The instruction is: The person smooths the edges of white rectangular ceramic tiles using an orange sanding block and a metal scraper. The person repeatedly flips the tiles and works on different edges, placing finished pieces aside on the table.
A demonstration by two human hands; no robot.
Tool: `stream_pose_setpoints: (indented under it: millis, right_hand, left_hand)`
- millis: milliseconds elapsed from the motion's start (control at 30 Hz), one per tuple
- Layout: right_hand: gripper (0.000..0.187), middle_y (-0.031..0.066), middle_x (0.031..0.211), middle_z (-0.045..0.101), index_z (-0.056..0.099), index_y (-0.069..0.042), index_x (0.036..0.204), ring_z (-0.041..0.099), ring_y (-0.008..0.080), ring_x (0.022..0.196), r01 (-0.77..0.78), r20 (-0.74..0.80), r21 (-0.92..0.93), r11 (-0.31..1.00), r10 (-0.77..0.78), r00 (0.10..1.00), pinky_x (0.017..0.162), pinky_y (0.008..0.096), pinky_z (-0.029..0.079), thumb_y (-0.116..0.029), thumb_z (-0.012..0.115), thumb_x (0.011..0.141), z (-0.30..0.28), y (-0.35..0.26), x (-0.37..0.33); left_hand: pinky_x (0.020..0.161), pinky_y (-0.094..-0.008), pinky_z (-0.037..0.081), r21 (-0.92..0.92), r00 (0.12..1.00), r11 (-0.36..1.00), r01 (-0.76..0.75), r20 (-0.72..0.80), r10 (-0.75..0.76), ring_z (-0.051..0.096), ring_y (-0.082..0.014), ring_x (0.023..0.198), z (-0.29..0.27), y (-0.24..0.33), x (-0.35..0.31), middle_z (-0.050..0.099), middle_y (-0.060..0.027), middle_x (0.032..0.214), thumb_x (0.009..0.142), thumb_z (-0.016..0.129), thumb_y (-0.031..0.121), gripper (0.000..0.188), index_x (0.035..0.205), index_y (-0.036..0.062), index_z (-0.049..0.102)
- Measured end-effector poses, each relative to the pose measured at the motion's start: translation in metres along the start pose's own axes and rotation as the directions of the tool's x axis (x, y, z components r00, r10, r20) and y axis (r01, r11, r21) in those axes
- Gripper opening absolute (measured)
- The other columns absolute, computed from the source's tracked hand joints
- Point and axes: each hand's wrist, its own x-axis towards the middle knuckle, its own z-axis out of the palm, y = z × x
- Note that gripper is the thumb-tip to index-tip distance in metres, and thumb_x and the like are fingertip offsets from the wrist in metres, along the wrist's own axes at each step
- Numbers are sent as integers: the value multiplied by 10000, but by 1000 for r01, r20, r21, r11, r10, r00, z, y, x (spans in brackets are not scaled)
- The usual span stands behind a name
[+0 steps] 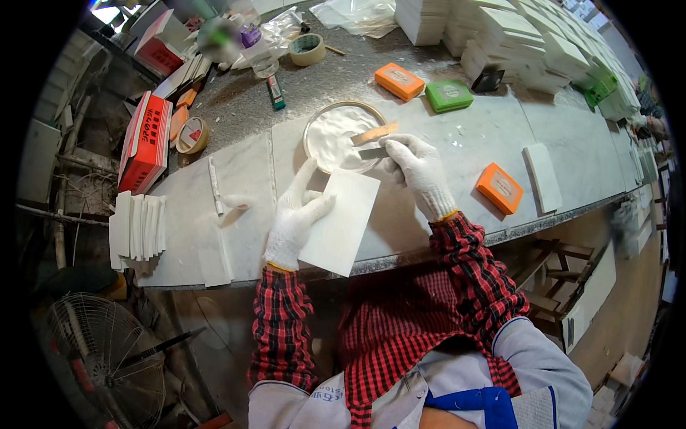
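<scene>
My left hand, in a white glove, grips the left edge of a flat white tile, thumb on its face. The tile is held tilted at the bench's front edge. Just beyond it is a round tub of thick white paste. My right hand, also gloved, is closed on a putty knife whose blade reaches over the tub's right side. Whether the blade touches the paste, I cannot tell. A tan spatula-like strip also lies across the tub, its outer end near my right fingers.
Orange boxes and a green box lie on the bench. White slabs are stacked at the far right and left. A red carton and tape roll stand left. A fan is below.
</scene>
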Motion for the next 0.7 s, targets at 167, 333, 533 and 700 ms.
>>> stream_pose_setpoints:
  millis: [167,333,533,700]
  right_hand:
    - [271,49,842,721,717,9,1174,660,80,733,17,68,51,999,-20,997,630,254,514,-184,615,1014,4,-27,-6]
    - [195,142,925,744,708,22,1138,711,179,768,559,9,-441,702,-620,785,695,288,554,-70,658,974,14,-23,0]
    - [185,192,964,738,718,-15,1114,744,315,847,605,5,-558,569,-726,688,749,337,573,-49,702,932,-7,-23,-12]
    - [175,189,949,737,719,-18,1109,739,298,818,606,-13,-560,564,-738,675,736,338,566,-55,698,940,-28,-14,-20]
  left_hand:
    - [792,-253,533,55,1000,998,24,19,-25,684,-115,871,-2,9,17,746,-119,957,906,727,89,794,1596,-11,348]
    - [793,-249,532,28,995,999,42,90,-45,684,-118,879,-4,24,32,741,-120,989,908,732,93,796,1592,-30,344]
    - [869,-274,550,126,975,989,80,198,-104,676,-175,1039,-25,40,55,649,-228,1307,912,713,81,782,1584,-56,337]
    - [892,-274,534,577,941,812,-82,314,-128,668,-191,1005,-6,108,71,648,-224,1296,907,734,163,811,1590,-37,344]
